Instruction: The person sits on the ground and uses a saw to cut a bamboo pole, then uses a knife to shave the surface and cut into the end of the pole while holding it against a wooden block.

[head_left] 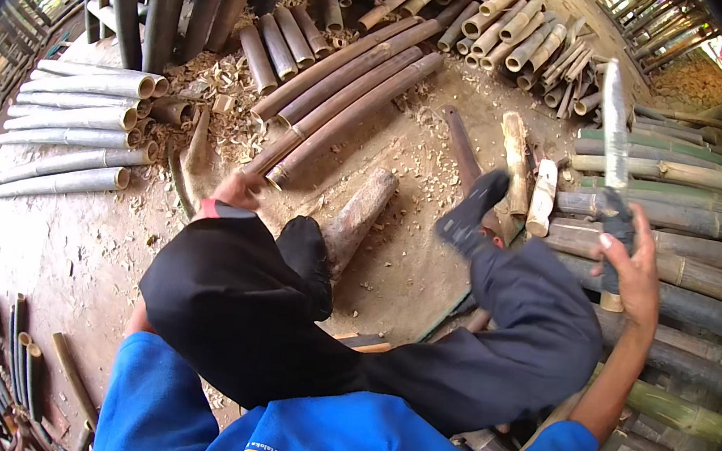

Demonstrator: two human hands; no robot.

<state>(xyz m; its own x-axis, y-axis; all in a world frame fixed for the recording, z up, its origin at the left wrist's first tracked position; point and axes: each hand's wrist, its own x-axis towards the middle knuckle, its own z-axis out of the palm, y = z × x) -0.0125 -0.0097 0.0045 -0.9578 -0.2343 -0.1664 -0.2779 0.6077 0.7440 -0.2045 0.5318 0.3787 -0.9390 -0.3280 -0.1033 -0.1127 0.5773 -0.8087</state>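
My right hand (637, 264) is raised at the right, wrapped round the black handle of a machete (615, 121), whose pale, worn blade points up and away from me. My left hand (239, 191) reaches out past my left knee, close to the near end of a long brown bamboo pole (300, 132). Motion smears its fingers, so I cannot tell whether they grip the pole. A thick, pale wooden log (360, 221) lies between my feet. Beyond my right foot are a split piece of wood (514, 159) and a shorter pale block (543, 198).
Cut bamboo tubes (77, 114) are stacked at the left, with more bundled at the far right (516, 28). Long bamboo poles (675, 237) lie side by side at the right. Wood shavings (216, 82) litter the floor. Dark bamboo pieces (163, 3) stand upright at the far left.
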